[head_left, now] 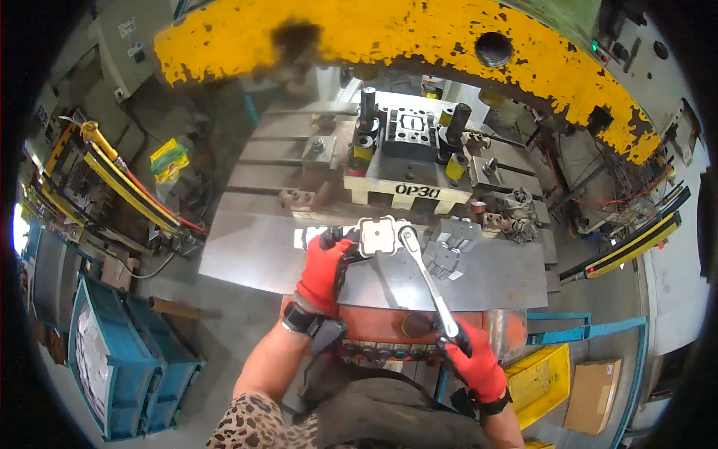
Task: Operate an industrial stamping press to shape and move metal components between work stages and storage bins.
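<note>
My left hand (321,275), in a red and black glove, is closed on the edge of a flat, pale stamped metal plate (378,236) with notched edges. My right hand (479,365), gloved alike, is wrapped round the lower end of a silver ratchet wrench (430,284). The wrench slants up and left, its round head just beside the plate's right edge; whether they touch I cannot tell. Several grey metal pieces (452,247) lie on the steel sheet (269,254) to the right. Left of my left hand, another pale flat piece (308,236) shows partly.
Behind the steel sheet stands a press die (408,150) with upright posts. A chipped yellow press beam (404,34) spans overhead. Buttons line the orange panel (374,322) near my body. Blue bins (112,367) stand lower left; a yellow crate (538,385) and cardboard box (593,396) lower right.
</note>
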`<state>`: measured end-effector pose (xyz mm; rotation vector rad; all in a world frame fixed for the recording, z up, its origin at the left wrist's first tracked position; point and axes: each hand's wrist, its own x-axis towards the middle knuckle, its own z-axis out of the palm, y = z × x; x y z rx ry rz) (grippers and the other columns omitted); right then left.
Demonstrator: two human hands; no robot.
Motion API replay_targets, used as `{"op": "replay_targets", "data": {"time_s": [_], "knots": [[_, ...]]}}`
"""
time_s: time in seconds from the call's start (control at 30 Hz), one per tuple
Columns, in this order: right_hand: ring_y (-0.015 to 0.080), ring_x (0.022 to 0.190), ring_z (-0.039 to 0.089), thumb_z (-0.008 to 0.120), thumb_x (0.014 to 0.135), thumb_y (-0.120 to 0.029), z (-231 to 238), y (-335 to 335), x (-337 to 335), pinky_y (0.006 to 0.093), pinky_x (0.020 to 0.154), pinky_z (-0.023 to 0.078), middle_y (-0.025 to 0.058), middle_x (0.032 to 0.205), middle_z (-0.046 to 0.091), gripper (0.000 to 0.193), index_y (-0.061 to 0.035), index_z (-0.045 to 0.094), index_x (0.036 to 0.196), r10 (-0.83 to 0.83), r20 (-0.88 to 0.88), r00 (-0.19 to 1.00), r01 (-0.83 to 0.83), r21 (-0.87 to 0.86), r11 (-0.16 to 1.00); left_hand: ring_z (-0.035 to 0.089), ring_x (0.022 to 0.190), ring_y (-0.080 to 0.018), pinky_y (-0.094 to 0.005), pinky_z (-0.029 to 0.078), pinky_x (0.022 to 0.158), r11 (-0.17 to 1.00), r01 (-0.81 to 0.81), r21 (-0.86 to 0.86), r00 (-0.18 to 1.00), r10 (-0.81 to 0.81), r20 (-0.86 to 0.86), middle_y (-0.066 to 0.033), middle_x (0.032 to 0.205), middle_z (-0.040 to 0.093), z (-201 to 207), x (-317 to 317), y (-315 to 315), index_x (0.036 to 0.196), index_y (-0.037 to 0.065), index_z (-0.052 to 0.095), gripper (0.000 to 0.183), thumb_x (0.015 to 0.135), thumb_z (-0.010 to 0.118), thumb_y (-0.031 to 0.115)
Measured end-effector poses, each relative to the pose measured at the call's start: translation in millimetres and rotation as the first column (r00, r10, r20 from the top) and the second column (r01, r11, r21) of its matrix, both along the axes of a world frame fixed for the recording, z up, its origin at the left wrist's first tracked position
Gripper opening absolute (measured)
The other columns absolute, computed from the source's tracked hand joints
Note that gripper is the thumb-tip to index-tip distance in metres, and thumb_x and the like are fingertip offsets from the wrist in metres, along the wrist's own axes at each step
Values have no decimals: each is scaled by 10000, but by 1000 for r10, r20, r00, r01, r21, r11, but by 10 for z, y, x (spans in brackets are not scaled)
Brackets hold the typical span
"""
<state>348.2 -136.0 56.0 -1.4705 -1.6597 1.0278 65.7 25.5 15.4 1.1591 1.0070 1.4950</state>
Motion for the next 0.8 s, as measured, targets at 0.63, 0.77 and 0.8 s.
{"op": "replay_targets", "data": {"time_s": [0.63, 0.77, 0.8], "knots": [[98, 596, 565, 611, 949, -245, 64, 2108, 41, 268, 525, 445, -2, 738, 607, 166, -93, 652, 1002, -189, -558, 808, 164, -95, 982, 615, 851, -111, -255, 483, 746, 998, 4, -60, 978, -16, -209, -55, 960, 697, 316, -412, -437, 1134, -35, 663, 250, 943, 617, 119], [124, 439, 509, 604, 941, -268, 75, 2705, -78, 297, 381, 393, 14, 653, 578, 185, -88, 616, 898, -114, -436, 893, 141, 31, 990, 631, 873, -120, -244, 494, 774, 989, -148, -18, 959, 139, -246, -72, 975, 703, 216, -719, -572, 1134, -52, 646, 226, 926, 607, 27], [132, 412, 496, 601, 939, -267, 83, 2742, -74, 305, 359, 379, 17, 637, 571, 190, -84, 615, 890, -152, -404, 902, 157, -20, 987, 635, 870, -125, -244, 494, 772, 983, -179, -40, 963, 167, -212, -73, 973, 702, 177, -781, -600, 1130, -49, 647, 220, 927, 599, 22]]}}
